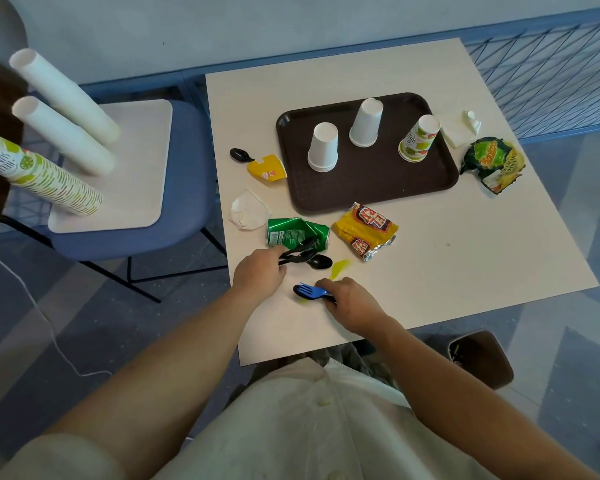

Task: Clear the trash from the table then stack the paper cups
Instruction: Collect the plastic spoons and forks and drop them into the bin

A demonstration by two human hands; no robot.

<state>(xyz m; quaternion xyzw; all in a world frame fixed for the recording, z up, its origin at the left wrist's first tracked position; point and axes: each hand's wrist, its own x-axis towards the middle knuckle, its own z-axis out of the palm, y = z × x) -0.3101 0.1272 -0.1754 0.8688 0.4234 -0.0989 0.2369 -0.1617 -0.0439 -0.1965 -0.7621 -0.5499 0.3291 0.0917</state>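
Tabletop – left hand grips black cutlery (right hand: blue fork).

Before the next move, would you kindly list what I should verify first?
1. Left hand grips the black cutlery: ok.
2. Right hand holds the blue fork: ok.
3. Brown bin stands open on the floor: ok.
4. Trash cleared: not ok; green can, yellow wrapper and chip bag lie on the table.
5. Paper cups stacked: not ok; three stand apart on the tray.
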